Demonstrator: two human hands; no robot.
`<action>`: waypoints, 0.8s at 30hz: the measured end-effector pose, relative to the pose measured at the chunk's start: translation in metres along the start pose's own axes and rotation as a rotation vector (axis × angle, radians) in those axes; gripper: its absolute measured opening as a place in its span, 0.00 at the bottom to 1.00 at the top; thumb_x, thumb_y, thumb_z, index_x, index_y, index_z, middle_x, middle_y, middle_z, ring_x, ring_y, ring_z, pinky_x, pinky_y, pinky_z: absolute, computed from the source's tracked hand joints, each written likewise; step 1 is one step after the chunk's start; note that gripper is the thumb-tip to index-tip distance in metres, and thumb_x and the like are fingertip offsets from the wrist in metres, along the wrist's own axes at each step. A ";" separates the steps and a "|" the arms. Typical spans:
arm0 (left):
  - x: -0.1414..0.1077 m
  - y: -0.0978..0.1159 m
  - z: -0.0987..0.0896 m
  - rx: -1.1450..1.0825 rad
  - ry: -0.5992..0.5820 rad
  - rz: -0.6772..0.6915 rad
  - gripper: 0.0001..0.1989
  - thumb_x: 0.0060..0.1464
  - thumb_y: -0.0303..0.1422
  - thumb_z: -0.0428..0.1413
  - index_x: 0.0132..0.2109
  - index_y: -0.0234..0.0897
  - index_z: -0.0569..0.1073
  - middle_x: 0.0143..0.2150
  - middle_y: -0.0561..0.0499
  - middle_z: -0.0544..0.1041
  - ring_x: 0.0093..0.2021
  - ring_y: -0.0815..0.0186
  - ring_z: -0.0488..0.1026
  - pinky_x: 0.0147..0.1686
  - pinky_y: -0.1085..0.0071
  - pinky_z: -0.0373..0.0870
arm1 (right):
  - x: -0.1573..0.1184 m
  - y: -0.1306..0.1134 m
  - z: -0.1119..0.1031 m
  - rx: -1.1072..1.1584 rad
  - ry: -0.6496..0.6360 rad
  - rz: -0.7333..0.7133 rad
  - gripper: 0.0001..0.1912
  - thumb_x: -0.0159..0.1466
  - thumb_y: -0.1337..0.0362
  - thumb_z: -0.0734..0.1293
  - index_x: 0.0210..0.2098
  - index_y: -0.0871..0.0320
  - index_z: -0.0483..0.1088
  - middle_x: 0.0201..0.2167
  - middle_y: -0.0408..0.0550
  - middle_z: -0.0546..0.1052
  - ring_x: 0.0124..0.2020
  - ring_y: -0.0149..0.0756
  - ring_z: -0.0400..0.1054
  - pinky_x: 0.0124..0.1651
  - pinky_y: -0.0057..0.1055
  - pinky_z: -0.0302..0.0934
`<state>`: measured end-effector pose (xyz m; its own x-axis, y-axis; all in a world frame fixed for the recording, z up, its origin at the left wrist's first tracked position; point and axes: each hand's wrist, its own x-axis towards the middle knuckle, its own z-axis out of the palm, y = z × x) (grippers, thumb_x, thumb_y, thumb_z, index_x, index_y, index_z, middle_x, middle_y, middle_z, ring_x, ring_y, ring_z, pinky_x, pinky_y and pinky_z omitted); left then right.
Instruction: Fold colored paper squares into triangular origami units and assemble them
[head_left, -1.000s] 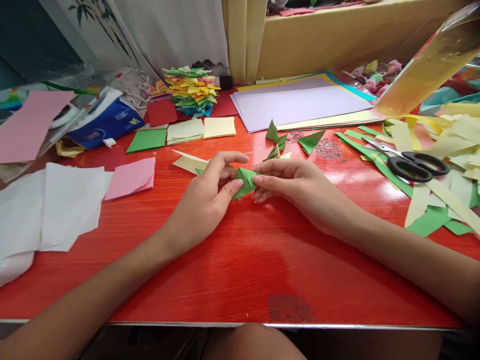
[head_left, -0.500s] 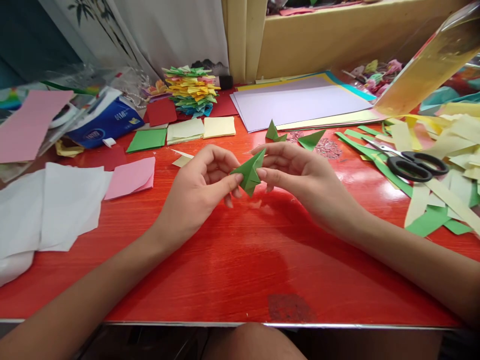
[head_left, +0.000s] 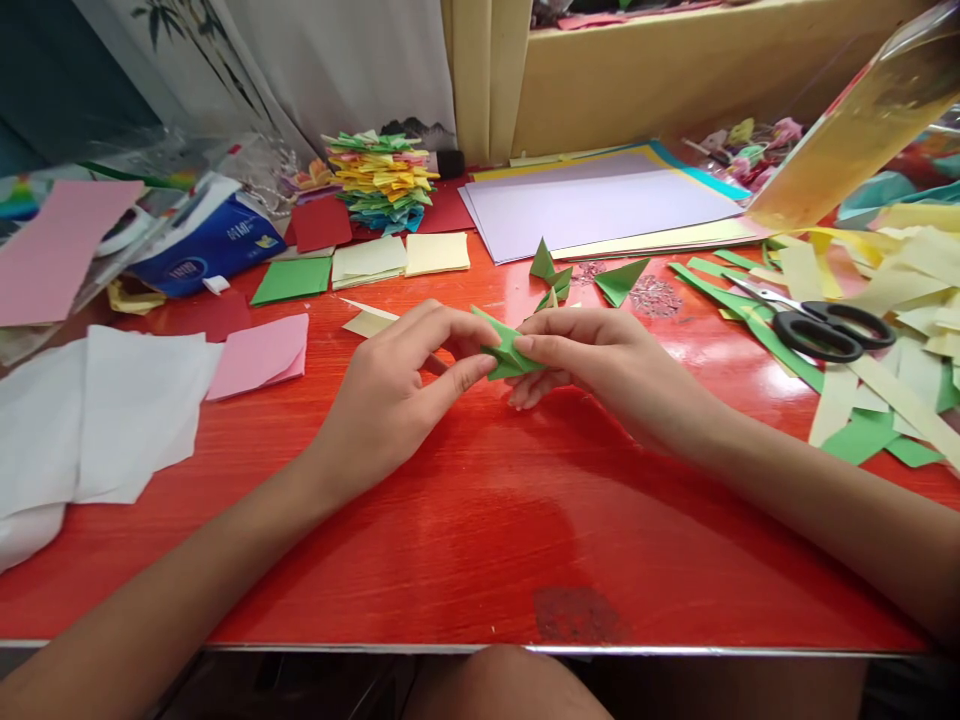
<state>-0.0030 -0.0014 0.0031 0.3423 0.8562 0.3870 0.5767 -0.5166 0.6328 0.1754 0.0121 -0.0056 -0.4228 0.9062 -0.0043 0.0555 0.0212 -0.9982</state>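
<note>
Nearly closed, left fingers and right fingers pinch one green paper (scissors: one).

Your folded paper is between your left grip and right grip, over the table. Just behind your right grip: loose folded pieces. Further back: large sheets, folded stack to their left. Small squares in front of the stack. Your far right: scissors on paper strips. Your far left: tissues, with the tissue pack behind.
</note>
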 end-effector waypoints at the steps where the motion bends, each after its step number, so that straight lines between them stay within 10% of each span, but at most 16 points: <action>1: 0.000 -0.001 0.000 0.015 0.001 0.007 0.04 0.52 0.33 0.52 0.36 0.43 0.71 0.34 0.53 0.71 0.35 0.67 0.69 0.33 0.70 0.67 | 0.000 0.001 0.000 0.023 0.004 -0.001 0.07 0.58 0.60 0.63 0.30 0.54 0.72 0.28 0.44 0.75 0.28 0.32 0.71 0.36 0.34 0.67; 24: -0.004 0.005 0.005 0.077 0.040 0.005 0.05 0.51 0.28 0.50 0.31 0.40 0.68 0.36 0.53 0.72 0.37 0.66 0.68 0.34 0.69 0.66 | -0.006 0.000 0.007 -0.144 0.009 -0.131 0.08 0.58 0.65 0.63 0.32 0.52 0.75 0.28 0.40 0.77 0.30 0.34 0.73 0.36 0.31 0.70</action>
<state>0.0019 -0.0070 0.0013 0.3165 0.8518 0.4175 0.6309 -0.5176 0.5779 0.1718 0.0041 -0.0055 -0.4269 0.8954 0.1263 0.1299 0.1989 -0.9714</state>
